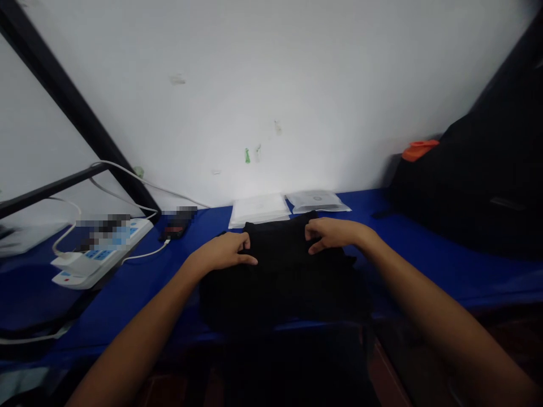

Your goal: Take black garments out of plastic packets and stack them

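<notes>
A black cloth (pixel 284 277) lies bunched on the blue table, reaching its front edge. My left hand (pixel 224 250) is at the cloth's upper left part, its fingers curled on the fabric and the thumb pointing right. At the upper right part, my right hand (pixel 328 233) has its fingers bent round the cloth's edge with the thumb below. A flap of the cloth spans between both hands. The dark fabric hides its folds.
White packets (pixel 259 210) and a clear plastic packet (pixel 318 201) lie behind the cloth by the wall. A power strip (pixel 102 254), cables and a dark phone-like device (pixel 178 223) are on the left. A large black bag (pixel 475 186) with an orange item (pixel 419 150) stands right.
</notes>
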Motion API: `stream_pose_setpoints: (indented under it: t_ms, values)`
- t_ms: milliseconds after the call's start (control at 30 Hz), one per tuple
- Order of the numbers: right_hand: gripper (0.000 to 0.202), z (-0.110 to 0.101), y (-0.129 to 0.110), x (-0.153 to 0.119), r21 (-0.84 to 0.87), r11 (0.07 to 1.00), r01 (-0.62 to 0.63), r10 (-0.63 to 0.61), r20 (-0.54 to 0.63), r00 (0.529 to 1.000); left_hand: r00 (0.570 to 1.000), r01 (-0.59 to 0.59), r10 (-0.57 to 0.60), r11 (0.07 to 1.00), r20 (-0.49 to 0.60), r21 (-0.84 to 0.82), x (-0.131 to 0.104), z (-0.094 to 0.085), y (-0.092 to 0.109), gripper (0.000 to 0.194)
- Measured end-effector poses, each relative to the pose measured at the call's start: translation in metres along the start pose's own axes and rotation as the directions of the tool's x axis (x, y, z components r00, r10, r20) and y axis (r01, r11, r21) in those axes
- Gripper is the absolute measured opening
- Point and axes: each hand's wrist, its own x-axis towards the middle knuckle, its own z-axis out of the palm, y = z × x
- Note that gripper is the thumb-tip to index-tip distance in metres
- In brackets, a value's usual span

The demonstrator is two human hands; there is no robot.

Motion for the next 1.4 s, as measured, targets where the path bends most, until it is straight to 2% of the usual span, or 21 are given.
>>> stream_pose_setpoints:
  t_ms: [133, 200, 267, 333, 367, 433, 467, 500, 533, 600, 667, 700, 767, 833, 933, 1033, 1167, 1267, 1300, 1333, 1400]
  values:
    - [0.011, -0.008, 0.001, -0.005, -0.012, 0.998, 0.067, -0.067, -0.056, 0.996, 0.996, -0.07, 0.071, 0.997, -0.053, 0.014, -0.006, -0.009, 0.009, 0.033]
    - [0.011, -0.018, 0.0, -0.017, 0.05, 0.993, 0.106, -0.102, -0.083, 0.991, 0.991, -0.098, 0.098, 0.995, -0.088, 0.002, -0.016, -0.018, 0.017, 0.029]
    - [0.015, -0.027, -0.003, -0.034, 0.152, 0.976, 0.155, -0.146, -0.068, 0.987, 0.99, -0.124, 0.119, 0.991, -0.074, -0.052, -0.029, -0.029, 0.028, 0.027]
    - [0.019, -0.031, -0.009, -0.052, 0.285, 0.938, 0.199, -0.208, 0.001, 0.978, 0.983, -0.172, 0.18, 0.971, 0.033, -0.164, -0.044, -0.037, 0.04, 0.027]
    - [0.021, -0.031, -0.012, -0.06, 0.353, 0.913, 0.205, -0.24, 0.059, 0.969, 0.969, -0.173, 0.209, 0.955, 0.131, -0.242, -0.051, -0.04, 0.045, 0.029]
    - [0.027, -0.024, -0.021, -0.071, 0.472, 0.866, 0.163, -0.279, 0.187, 0.942, 0.908, -0.133, 0.27, 0.911, 0.321, -0.391, -0.06, -0.041, 0.052, 0.043]
    - [0.03, -0.018, -0.026, -0.073, 0.51, 0.85, 0.128, -0.278, 0.229, 0.933, 0.884, -0.11, 0.287, 0.895, 0.37, -0.431, -0.062, -0.039, 0.054, 0.05]
    - [0.033, -0.011, -0.03, -0.072, 0.526, 0.844, 0.102, -0.261, 0.238, 0.935, 0.882, -0.102, 0.289, 0.888, 0.372, -0.448, -0.063, -0.035, 0.054, 0.054]
    - [0.036, -0.004, -0.035, -0.071, 0.516, 0.852, 0.094, -0.23, 0.206, 0.951, 0.905, -0.11, 0.273, 0.891, 0.325, -0.441, -0.062, -0.03, 0.052, 0.054]
    - [0.041, 0.013, -0.044, -0.064, 0.397, 0.906, 0.149, -0.166, 0.009, 0.986, 0.971, -0.148, 0.204, 0.922, 0.125, -0.357, -0.057, -0.017, 0.046, 0.049]
    - [0.053, 0.029, -0.05, -0.056, 0.191, 0.959, 0.209, -0.17, -0.2, 0.965, 0.984, -0.162, 0.144, 0.966, -0.101, -0.203, -0.051, -0.001, 0.036, 0.054]
    - [0.064, 0.037, -0.051, -0.054, 0.099, 0.969, 0.224, -0.195, -0.247, 0.949, 0.974, -0.161, 0.144, 0.983, -0.174, -0.092, -0.05, 0.008, 0.031, 0.062]
    - [0.092, 0.051, -0.05, -0.052, -0.028, 0.973, 0.231, -0.231, -0.234, 0.944, 0.966, -0.153, 0.17, 0.983, -0.196, 0.101, -0.048, 0.023, 0.02, 0.085]
    - [0.104, 0.063, -0.047, -0.053, -0.102, 0.971, 0.217, -0.233, -0.183, 0.955, 0.975, -0.138, 0.17, 0.968, -0.145, 0.21, -0.05, 0.037, 0.012, 0.099]
    - [0.099, 0.077, -0.042, -0.057, -0.17, 0.965, 0.197, -0.224, -0.156, 0.962, 0.984, -0.134, 0.159, 0.957, -0.077, 0.258, -0.054, 0.051, 0.008, 0.101]
    - [0.095, 0.083, -0.042, -0.058, -0.204, 0.96, 0.193, -0.228, -0.165, 0.96, 0.987, -0.128, 0.149, 0.958, -0.061, 0.258, -0.056, 0.055, 0.009, 0.101]
    - [0.099, 0.074, -0.045, -0.059, -0.189, 0.962, 0.199, -0.224, -0.123, 0.967, 0.987, -0.139, 0.157, 0.952, -0.045, 0.273, -0.056, 0.047, 0.01, 0.101]
    - [0.098, 0.047, -0.039, -0.056, -0.108, 0.966, 0.233, -0.247, -0.135, 0.96, 0.981, -0.136, 0.169, 0.947, -0.093, 0.291, -0.051, 0.029, 0.017, 0.099]
    - [0.089, 0.034, -0.034, -0.054, -0.077, 0.967, 0.243, -0.253, -0.175, 0.952, 0.973, -0.129, 0.178, 0.947, -0.144, 0.293, -0.048, 0.022, 0.02, 0.097]
    - [0.075, 0.02, -0.028, -0.05, -0.063, 0.969, 0.238, -0.246, -0.263, 0.933, 0.958, -0.129, 0.194, 0.948, -0.209, 0.29, -0.043, 0.015, 0.023, 0.092]
    - [0.052, -0.006, -0.01, -0.039, -0.126, 0.979, 0.159, -0.199, -0.436, 0.878, 0.918, -0.17, 0.253, 0.947, -0.305, 0.274, -0.03, 0.005, 0.03, 0.082]
